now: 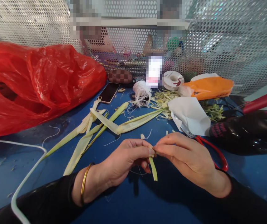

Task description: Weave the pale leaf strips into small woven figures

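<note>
A short strip of pale green leaf point(154, 171) hangs below my left hand point(133, 155), pinched between its thumb and forefinger. My right hand point(189, 158) meets it there, its fingertips closed on the upper end of the same strip. How the strip is shaped inside the fingers is hidden. A thin thread point(139, 171) trails under my left hand. Beyond the hands lie several long yellow-green husk leaves point(107, 124) across one another. Red-handled scissors point(221, 155) rest beside my right hand, their blades partly under white paper point(190, 113).
A red plastic bag point(54, 84) fills the left side, near a phone point(109, 92). Thread point(142, 91), a white spool point(173, 80), leaf scraps point(164, 98) and an orange packet point(210, 88) stand before the perforated metal screen point(124, 40). A white cable point(30, 174) crosses the left; a black object point(245, 133) lies right.
</note>
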`<state>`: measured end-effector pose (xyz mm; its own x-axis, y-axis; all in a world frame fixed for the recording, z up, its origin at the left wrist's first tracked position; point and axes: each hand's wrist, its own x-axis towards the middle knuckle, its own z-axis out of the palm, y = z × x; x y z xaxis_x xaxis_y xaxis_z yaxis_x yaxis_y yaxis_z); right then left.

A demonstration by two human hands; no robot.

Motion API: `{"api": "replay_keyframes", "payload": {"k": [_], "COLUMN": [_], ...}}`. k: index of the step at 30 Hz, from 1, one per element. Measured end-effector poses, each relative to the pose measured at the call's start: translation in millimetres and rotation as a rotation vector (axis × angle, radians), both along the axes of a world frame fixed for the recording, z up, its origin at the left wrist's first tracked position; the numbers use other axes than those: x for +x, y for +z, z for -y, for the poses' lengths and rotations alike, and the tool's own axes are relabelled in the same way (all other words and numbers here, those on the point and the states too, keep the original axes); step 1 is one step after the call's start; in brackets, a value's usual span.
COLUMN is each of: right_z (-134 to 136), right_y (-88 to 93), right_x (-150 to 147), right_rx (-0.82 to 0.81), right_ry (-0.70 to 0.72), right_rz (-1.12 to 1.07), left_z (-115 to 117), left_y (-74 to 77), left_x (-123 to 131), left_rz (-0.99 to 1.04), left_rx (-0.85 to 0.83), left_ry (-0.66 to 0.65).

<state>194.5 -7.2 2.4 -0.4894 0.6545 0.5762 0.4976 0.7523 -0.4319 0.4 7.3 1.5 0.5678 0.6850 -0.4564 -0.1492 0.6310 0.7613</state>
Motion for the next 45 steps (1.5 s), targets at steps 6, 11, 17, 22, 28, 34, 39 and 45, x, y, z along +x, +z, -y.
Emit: {"api": "replay_keyframes", "payload": {"k": [6,11,17,22,28,34,39,45], "right_z": [0,4,6,5,6,8,9,9], "right_y": [1.0,2.8,8.4,9.6,4.2,3.0,4.5,5.9], "right_x": [2,-2,-4,-5,-7,-8,-11,-13], "right_rx": [-0.192,-0.401,-0.564,-0.542,-0.427,-0.375,-0.521,-0.917], "right_ry": [0.05,-0.021,-0.121,-0.123,-0.081,-0.073,-0.218,-0.297], "right_rz": [-0.099,-0.162,-0.128,-0.117,-0.088,-0.049,-0.085,-0.192], "left_z": [0,-1,-4,-5,-5,-5,-2,3], "left_y": [1.4,-2.8,-2.6,-1.3,-2.4,-0.3,2.2,1.3], "left_x": [0,-1,-2,-2,-1,0,1,-1], "left_rz": [-0.055,-0.094,-0.116,-0.042,-0.09,-0.173,-0.427,-0.588], "left_rx": [0.028,0.098,0.181,0.108,0.051,0.103,0.547,0.982], "left_ry": [-0.03,-0.042,-0.054,-0.061,-0.074,-0.082,-0.075,-0.048]}}
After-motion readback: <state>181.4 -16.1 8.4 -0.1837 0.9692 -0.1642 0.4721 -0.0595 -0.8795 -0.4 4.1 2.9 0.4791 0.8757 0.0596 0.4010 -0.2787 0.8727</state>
